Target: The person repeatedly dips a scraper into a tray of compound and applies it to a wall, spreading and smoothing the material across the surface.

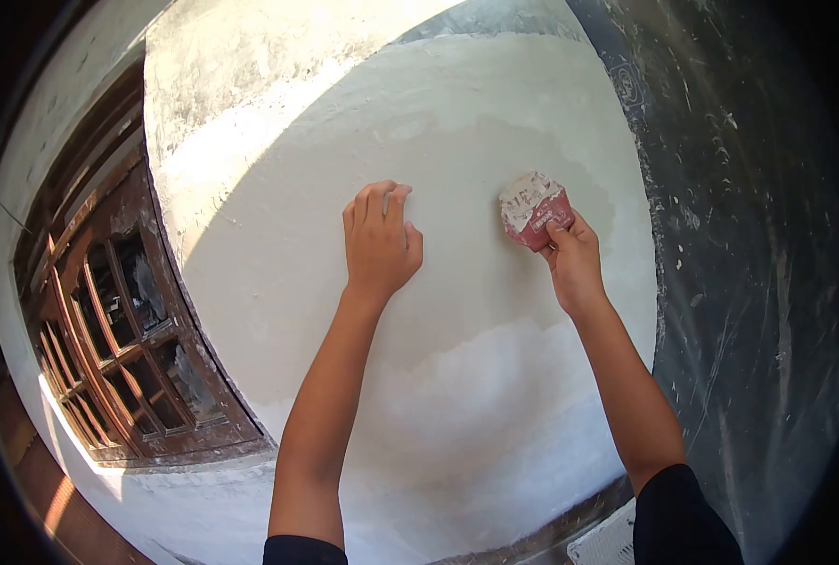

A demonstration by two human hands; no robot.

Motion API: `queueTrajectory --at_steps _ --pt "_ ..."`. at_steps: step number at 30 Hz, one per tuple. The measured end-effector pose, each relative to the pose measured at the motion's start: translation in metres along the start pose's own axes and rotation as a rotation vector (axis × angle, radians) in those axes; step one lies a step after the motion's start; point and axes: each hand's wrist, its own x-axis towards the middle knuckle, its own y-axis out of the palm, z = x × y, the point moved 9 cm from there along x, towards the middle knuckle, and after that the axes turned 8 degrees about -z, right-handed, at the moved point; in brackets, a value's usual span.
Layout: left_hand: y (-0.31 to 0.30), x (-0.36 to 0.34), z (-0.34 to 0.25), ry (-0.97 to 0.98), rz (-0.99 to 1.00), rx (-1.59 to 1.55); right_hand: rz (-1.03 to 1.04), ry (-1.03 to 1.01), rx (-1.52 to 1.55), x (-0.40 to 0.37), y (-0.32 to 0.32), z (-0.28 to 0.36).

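Note:
A red plastic putty scraper (551, 226), its upper left part caked with whitish filler, is pinched between the thumb and fingers of my right hand (578, 264). The scraper is held at or very close to the wall (466, 254), which bears a smooth grey-white coat, darker and damp-looking around the middle. To the left, my left hand (382, 240) is raised near the same coat, its fingers bent and the thumb apart. No object shows in it. Whether its fingertips touch the wall cannot be told.
A brown wooden window (127, 348) with glass panes is set into the wall on the left. Along the right side runs a dark, scratched surface (749, 282). Low at the bottom right lies a whitish ridged object (603, 541). Bright sunlight falls across the wall's upper left.

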Motion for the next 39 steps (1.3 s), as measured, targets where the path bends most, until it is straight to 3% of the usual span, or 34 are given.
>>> queueTrajectory --at_steps 5,7,13,15,21,27,31,33,34,36,39 --pt "0.002 0.034 0.025 0.023 -0.005 0.100 0.008 -0.243 -0.189 0.025 0.037 0.020" --pt "0.008 0.048 0.035 0.018 0.013 0.134 0.008 -0.615 -0.454 0.019 0.059 0.046" --pt "0.041 0.090 0.065 0.023 0.146 0.332 0.087 -0.980 -0.791 0.023 0.112 0.048" --pt "0.052 0.098 0.076 0.002 0.227 0.384 0.034 -1.257 -1.015 0.015 0.129 0.043" --pt "0.065 0.095 0.082 0.008 0.293 0.445 -0.006 -1.477 -1.269 0.026 0.151 -0.003" --pt "0.064 0.096 0.078 0.000 0.246 0.440 0.010 -1.453 -1.474 0.013 0.160 -0.026" --pt "0.063 0.095 0.076 -0.007 0.233 0.429 0.035 -1.373 -1.401 -0.006 0.139 0.002" --pt "0.063 0.096 0.076 -0.021 0.257 0.421 0.048 -1.050 -1.122 0.004 0.118 0.036" --pt "0.063 0.097 0.075 -0.018 0.259 0.422 0.046 -1.048 -1.120 0.009 0.118 0.046" --pt "0.062 0.097 0.075 -0.021 0.266 0.421 -0.072 -0.871 -0.779 0.041 0.104 0.071" --pt "0.063 0.097 0.075 -0.024 0.276 0.435 -0.035 -0.785 -0.645 0.084 0.114 0.084"
